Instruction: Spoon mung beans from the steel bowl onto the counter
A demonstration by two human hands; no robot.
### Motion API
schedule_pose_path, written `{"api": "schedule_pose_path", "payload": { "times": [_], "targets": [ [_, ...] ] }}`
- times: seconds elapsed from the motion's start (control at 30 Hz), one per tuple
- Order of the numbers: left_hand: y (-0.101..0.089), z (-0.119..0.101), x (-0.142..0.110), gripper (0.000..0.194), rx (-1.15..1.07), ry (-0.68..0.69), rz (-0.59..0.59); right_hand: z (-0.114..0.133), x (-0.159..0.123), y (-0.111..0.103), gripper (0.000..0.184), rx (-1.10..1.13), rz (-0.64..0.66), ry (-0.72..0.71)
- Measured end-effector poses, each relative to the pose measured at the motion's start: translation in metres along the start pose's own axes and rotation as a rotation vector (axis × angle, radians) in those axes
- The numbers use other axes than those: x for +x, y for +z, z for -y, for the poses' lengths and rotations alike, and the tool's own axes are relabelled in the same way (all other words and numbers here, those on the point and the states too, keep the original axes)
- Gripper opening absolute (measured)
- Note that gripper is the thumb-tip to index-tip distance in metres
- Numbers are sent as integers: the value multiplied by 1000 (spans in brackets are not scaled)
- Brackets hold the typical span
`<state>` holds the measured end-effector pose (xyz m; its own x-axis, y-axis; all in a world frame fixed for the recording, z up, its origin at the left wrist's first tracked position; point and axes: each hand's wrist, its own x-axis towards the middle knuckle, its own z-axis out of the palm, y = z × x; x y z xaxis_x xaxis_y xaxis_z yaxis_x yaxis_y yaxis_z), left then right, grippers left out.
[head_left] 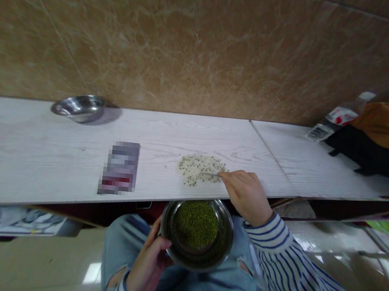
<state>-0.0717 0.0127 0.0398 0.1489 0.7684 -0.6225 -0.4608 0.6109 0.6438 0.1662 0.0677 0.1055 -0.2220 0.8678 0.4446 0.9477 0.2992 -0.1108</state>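
Observation:
My left hand point(149, 259) grips the left rim of a steel bowl point(221, 255) over my lap, just below the table's front edge. Inside the bowl lies a heap of green mung beans point(196, 224). A flat pile of white grains, which look like rice, mixed with green beans point(192, 164) is spread on the table. My right hand point(245, 192) pinches a thin metal utensil point(210, 174), its tip in the right part of that pile. Whether it is a spoon or tweezers I cannot tell.
On the white table point(57, 163), a second steel bowl point(83, 108) stands at the back left. A blurred-out flat phone-like object point(120, 168) lies left of the pile. At the right, a plastic bottle point(338, 119) leans by a brown cap point(384, 121) and a black bag point(364, 149).

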Motion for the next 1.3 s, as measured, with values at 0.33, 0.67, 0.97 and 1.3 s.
{"api": "schedule_pose_path", "payload": {
  "times": [0.33, 0.67, 0.97, 1.3],
  "targets": [
    [1, 0, 0, 72, 4, -27, -18, -13, -3, 12, 24, -107, -39, 167],
    [6, 0, -2, 74, 3, -31, 17, 17, -9, 2, 23, -47, -12, 86],
    [6, -1, -2, 73, 38, -29, 48, 11, -17, -5, 24, -26, -43, 93],
    [4, 0, -2, 72, 18, -28, 41, -1, -43, -16, 24, -27, -26, 108]
  ]
}}
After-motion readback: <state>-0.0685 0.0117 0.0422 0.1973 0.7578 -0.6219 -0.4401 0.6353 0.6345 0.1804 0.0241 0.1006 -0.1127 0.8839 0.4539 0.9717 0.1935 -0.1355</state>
